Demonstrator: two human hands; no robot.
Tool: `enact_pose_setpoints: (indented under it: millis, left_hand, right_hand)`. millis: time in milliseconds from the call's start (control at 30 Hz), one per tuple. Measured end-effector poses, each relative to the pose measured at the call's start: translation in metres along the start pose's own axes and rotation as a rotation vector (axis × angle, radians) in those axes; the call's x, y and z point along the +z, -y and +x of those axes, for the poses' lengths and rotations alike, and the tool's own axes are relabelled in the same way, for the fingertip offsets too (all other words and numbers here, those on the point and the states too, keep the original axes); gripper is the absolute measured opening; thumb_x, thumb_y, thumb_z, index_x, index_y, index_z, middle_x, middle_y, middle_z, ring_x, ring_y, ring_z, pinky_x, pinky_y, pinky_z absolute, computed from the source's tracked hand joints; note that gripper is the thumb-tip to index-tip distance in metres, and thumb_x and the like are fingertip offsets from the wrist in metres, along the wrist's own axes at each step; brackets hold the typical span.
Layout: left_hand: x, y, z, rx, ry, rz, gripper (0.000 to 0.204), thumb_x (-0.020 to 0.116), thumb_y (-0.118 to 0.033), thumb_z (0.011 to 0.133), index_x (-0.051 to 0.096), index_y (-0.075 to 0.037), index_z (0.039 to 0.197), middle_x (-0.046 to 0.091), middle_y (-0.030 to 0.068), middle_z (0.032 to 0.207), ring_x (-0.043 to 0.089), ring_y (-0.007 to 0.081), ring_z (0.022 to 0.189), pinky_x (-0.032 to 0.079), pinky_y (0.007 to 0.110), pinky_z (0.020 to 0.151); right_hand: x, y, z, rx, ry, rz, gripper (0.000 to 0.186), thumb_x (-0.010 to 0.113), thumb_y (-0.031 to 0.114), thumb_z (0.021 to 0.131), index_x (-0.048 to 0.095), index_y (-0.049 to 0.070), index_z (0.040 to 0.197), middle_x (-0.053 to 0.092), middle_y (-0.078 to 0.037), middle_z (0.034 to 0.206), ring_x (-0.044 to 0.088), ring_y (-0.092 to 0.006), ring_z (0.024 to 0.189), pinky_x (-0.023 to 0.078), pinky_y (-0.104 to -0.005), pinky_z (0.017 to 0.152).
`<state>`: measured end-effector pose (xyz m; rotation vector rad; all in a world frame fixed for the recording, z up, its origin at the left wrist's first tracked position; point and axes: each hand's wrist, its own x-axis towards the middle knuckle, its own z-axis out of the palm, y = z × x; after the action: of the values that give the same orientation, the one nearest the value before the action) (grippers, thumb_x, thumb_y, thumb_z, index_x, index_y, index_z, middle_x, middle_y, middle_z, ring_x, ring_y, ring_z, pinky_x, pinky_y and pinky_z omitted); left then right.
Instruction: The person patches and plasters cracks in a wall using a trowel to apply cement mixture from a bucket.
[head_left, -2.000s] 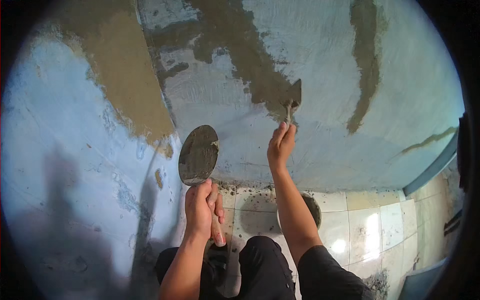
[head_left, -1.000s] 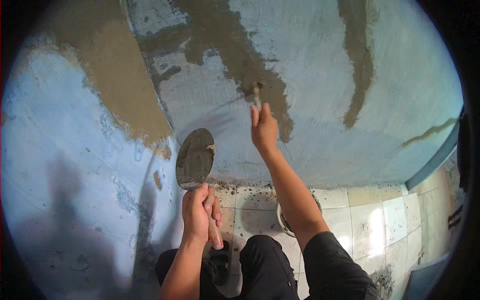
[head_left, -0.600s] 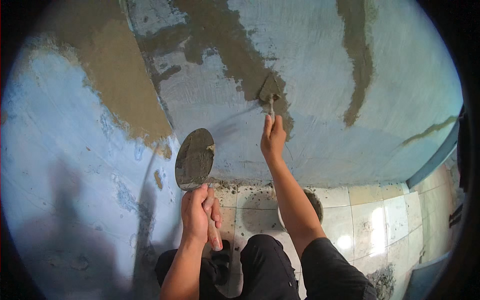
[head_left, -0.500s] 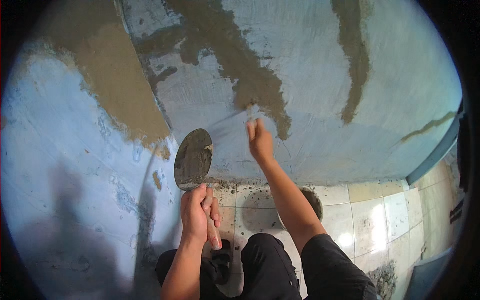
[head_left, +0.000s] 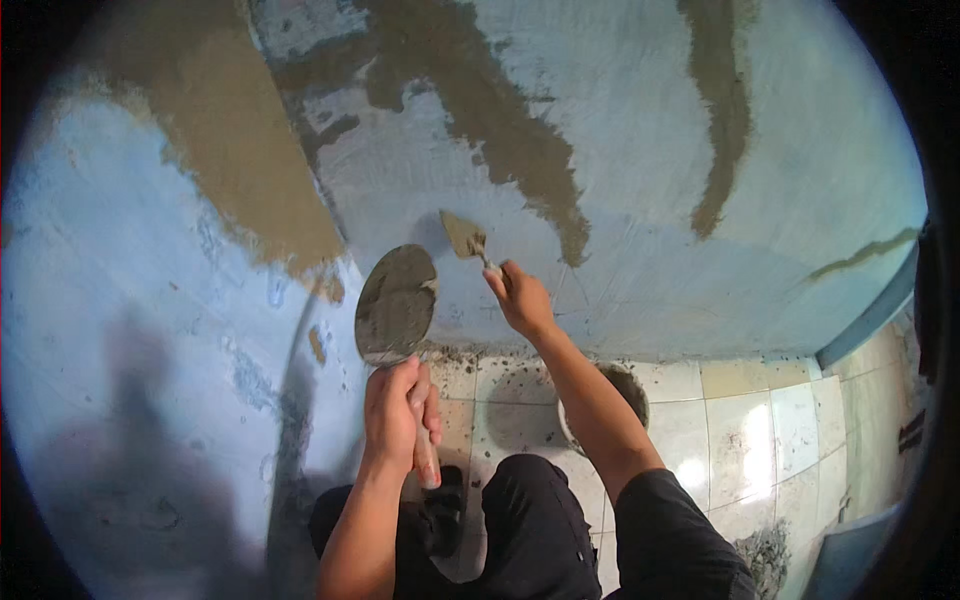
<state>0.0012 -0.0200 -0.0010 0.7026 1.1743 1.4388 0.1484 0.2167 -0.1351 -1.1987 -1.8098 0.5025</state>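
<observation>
Wrapped round a worn wooden handle, my left hand [head_left: 393, 410] holds a rounded plastering trowel [head_left: 397, 300] up in front of the wall corner. Grey wet mortar covers much of its broad blade. My right hand [head_left: 523, 300] grips a small pointing trowel [head_left: 462, 235] by its handle, the mortar-smeared blade angled up and left. That blade is near the blue wall [head_left: 640, 270], below a dark mortar strip [head_left: 520, 150]; I cannot tell if it touches. A gap separates the two trowels.
Behind my right forearm a bucket [head_left: 645, 400] stands on the tiled floor [head_left: 665, 455], partly hidden. Mortar crumbs lie along the wall's foot. A brown patch [head_left: 240, 180] covers part of the left wall, and a rubble heap [head_left: 765, 555] sits at lower right.
My right hand has turned the small trowel away from the mortar strip, so its blade now points left toward the large trowel. The left hand has risen slightly.
</observation>
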Motion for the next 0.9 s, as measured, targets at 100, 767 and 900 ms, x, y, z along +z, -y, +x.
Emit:
enact_pose_setpoints:
  millis: [100,767,900]
  left_hand:
    - [-0.001,0.005,0.002,0.05,0.037,0.194,0.048,0.046,-0.036,0.1,0.035,-0.014,0.06,0.041,0.0046,0.048,0.042,0.017,0.037,0.035,0.03,0.036]
    - [0.025,0.056,0.006,-0.099,0.085,0.69,0.027,0.058,-0.024,0.101,0.062,0.001,0.093,0.052,-0.0003,0.06,0.049,0.0088,0.046,0.038,0.026,0.042]
    - [0.014,0.049,-0.01,-0.06,0.038,0.677,0.024,0.058,-0.021,0.101,0.062,0.0,0.09,0.049,-0.0005,0.058,0.047,0.0075,0.045,0.037,0.025,0.041]
  right_hand:
    - [-0.013,-0.008,-0.054,0.09,0.159,0.178,0.032,0.06,0.037,0.102,0.054,0.006,0.107,0.06,-0.014,0.071,0.058,-0.0296,0.062,0.044,-0.0397,0.058]
    - [-0.214,-0.124,-0.234,0.635,0.047,-0.157,0.03,0.078,0.02,0.085,0.059,0.001,0.1,0.067,-0.018,0.082,0.067,-0.0307,0.077,0.051,-0.0382,0.068]
    - [-0.183,-0.155,-0.241,0.738,0.364,-0.573,0.025,0.068,0.027,0.084,0.069,0.005,0.097,0.071,-0.024,0.093,0.069,-0.0426,0.092,0.055,-0.0476,0.079]
